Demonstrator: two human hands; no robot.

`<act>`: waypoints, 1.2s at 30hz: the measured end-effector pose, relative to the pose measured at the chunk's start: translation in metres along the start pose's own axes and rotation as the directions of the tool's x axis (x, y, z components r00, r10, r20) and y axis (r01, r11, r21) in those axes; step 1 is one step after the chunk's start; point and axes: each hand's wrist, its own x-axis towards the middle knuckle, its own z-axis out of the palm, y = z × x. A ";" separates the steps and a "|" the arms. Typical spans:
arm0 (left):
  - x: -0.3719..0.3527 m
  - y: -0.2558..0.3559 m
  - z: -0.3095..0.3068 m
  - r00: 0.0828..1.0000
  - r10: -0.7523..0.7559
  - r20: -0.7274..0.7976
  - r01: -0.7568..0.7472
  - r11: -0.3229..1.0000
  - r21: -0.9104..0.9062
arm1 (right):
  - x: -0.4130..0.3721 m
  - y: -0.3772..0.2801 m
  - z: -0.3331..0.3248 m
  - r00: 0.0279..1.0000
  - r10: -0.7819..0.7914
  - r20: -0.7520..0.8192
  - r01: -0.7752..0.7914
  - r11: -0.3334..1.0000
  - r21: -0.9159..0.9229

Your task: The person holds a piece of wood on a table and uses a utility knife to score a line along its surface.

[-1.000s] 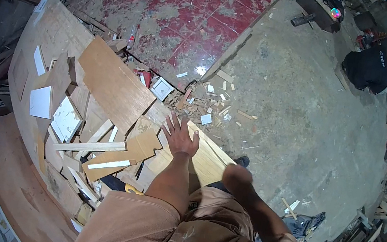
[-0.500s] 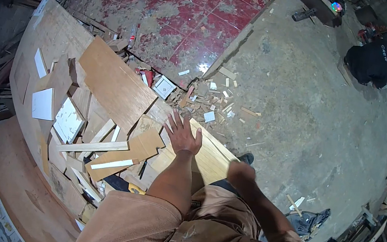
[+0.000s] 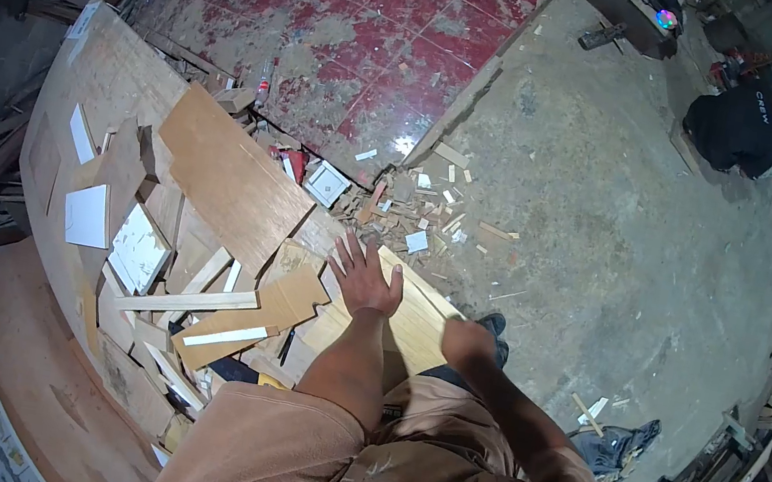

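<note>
My left hand (image 3: 366,281) lies flat with fingers spread on a pale wooden board (image 3: 413,324) in front of my legs. At the board's right edge, my right hand (image 3: 469,343) is closed in a fist. Whatever it grips, if anything, is hidden under the fingers. A dark line runs along the board's outer long edge, between my two hands. Left of my left hand lies a notched brown offcut (image 3: 280,303), with a white strip (image 3: 225,333) on it.
A large plywood sheet (image 3: 233,171) and several offcuts cover the bench on the left. Wood scraps (image 3: 416,242) litter the concrete floor (image 3: 597,244). A dark shoe (image 3: 496,331) shows beside my right hand. Another person (image 3: 742,131) in black crouches at the far right.
My right hand has shifted slightly to the left along the board's edge, and more of the shoe shows. My left hand stays pressed on the board.
</note>
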 end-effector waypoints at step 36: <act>-0.068 -0.015 -0.005 0.991 0.110 -0.077 -0.108 0.994 0.031 | 0.011 0.003 -0.027 0.983 -0.047 0.180 0.022 0.990 0.139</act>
